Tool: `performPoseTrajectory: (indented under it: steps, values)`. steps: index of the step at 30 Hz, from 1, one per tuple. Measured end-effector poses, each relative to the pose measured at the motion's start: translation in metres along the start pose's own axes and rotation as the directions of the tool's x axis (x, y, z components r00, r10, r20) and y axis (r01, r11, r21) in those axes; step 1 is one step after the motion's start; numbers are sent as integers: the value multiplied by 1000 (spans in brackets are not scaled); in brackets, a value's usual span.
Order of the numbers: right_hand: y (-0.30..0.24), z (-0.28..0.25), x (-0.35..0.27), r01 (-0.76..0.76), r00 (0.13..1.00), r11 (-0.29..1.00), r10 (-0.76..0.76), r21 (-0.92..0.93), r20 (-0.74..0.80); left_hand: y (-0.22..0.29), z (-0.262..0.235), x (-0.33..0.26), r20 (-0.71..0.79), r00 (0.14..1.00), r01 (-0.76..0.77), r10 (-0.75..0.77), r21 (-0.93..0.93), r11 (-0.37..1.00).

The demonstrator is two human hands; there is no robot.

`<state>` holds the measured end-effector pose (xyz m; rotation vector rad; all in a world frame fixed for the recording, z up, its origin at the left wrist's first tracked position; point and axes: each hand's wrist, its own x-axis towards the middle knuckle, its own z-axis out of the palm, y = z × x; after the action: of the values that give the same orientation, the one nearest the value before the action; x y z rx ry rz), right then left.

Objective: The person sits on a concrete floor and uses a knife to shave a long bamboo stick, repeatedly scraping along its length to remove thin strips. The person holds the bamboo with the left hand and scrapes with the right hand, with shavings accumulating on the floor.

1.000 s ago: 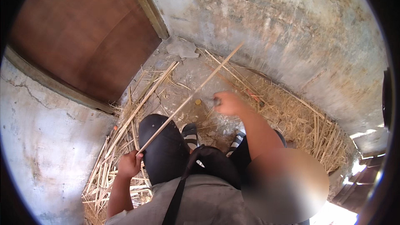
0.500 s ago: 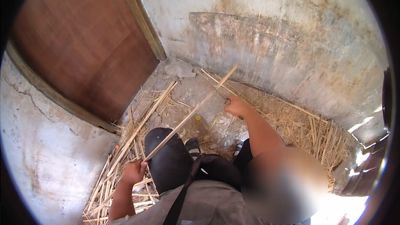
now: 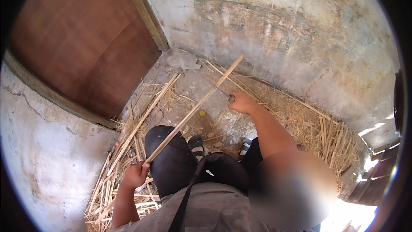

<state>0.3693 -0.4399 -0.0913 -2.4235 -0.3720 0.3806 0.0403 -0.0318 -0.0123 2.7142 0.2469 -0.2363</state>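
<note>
My left hand (image 3: 135, 176) is closed around the near end of a long, pale bamboo strip (image 3: 184, 122). The strip slants away to the upper right, passing over my left knee, and its far end stands free near the wall. In my right hand (image 3: 241, 103) is the handle of a knife, fingers wrapped round it. The thin knife blade (image 3: 222, 90) points up and left and crosses the strip near its far part. Whether the edge bites into the strip cannot be made out.
Bamboo strips (image 3: 122, 157) lie heaped left of my legs. Shavings (image 3: 300, 122) cover the floor along the far wall (image 3: 274, 38) to the right. A small yellow disc (image 3: 202, 113) and a flat grey slab (image 3: 184, 61) lie on the floor. A brown door panel (image 3: 94, 47) stands at left.
The view has tilted slightly, shifting the scene upward. More of the knife blade shows beyond the strip, and the strip's broad face is turned more toward me. Both hands keep their hold.
</note>
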Motion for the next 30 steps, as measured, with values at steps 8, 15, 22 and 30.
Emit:
performPoseTrajectory:
  steps: [8, 15, 22, 30]
  values:
    - [-68, 6, -19, 275, 934, 946, -219, -174, 283, -9, -1, -6, -26, 998, -46, 49, 101, 994]
    - [2, 10, 0, 98, 994, 991, -102, -93, -41, 11, -11, 2, 22, 1000, 21, -22, 36, 999]
    - [-72, -4, -29, 310, 917, 933, -241, -185, 319, -8, 0, 0, 38, 999, 16, -14, -53, 998]
    - [-18, 9, -2, 194, 976, 971, -177, -138, 129, 1, -7, 4, 137, 987, 99, -88, -79, 992]
